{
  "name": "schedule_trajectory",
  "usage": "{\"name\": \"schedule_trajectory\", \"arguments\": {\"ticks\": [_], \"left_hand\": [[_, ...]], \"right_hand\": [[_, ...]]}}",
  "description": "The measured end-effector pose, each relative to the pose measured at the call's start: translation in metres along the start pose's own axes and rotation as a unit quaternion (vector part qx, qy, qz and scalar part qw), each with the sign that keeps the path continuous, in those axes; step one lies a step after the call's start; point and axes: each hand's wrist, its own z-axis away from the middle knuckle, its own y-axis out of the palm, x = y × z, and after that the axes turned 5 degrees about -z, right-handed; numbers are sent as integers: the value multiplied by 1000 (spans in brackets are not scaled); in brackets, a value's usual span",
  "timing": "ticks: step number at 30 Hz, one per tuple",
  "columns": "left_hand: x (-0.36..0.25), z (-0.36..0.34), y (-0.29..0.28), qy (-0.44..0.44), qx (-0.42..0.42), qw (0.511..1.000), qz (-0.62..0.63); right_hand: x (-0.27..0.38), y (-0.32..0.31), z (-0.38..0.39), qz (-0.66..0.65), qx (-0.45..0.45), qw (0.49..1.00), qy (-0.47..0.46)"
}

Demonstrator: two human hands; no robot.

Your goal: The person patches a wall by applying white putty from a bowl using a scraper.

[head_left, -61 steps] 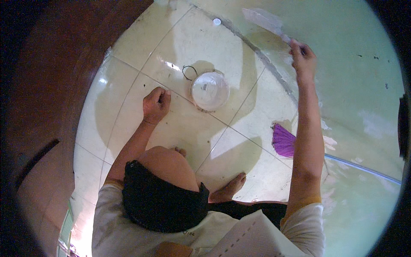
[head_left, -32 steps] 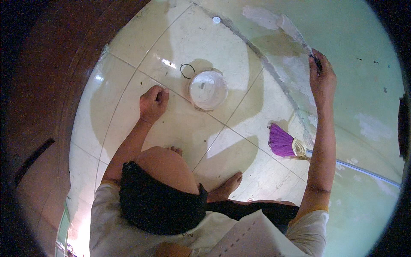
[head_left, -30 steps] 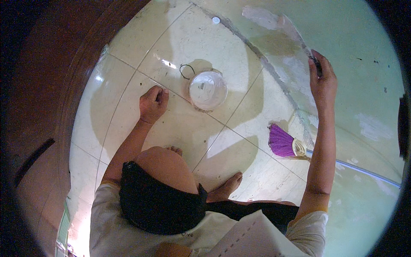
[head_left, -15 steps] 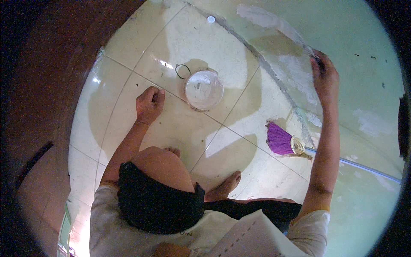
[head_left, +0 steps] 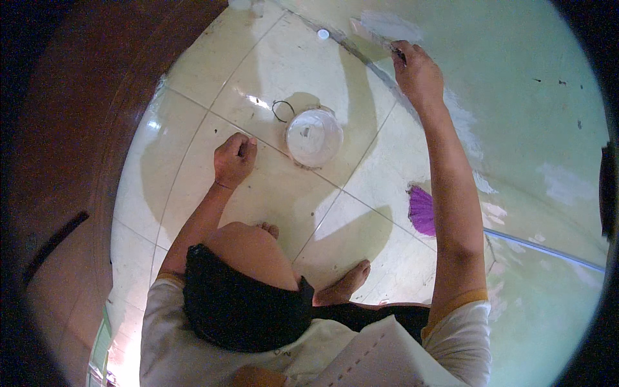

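Pale green covers the wall, marked with chalky white patches and meeting the cream tiled floor along a rough grey seam. Low on the right, the right forearm hides all but the purple bristles of a broom; half a second ago its pale binding showed too. A round whitish tub stands on the tiles between the hands; what lies in it is hard to tell. The right hand grasps a flat-bladed scraper and has swung up and leftward, close to the seam. The blade now lies at the lower edge of the uppermost patch, so the work has shifted there and the smears lower down are uncovered. The left hand, loosely clenched with nothing visible inside, has hardly moved. Beside the tub lies a thin black loop; near the seam, a small white disc.
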Motion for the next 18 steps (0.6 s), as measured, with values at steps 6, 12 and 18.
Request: {"name": "schedule_trajectory", "arguments": {"ticks": [6,12,18], "left_hand": [[2,2,-3,24,-2,1000,-5],[-5,2,-4,-9,7,1000,-8],[-4,0,-3,-5,6,1000,-19]], "right_hand": [[-44,-49,21,-66,-65,996,-20],[-67,-90,63,-100,-77,992,-6],[-19,-51,23,-125,-45,991,5]]}}
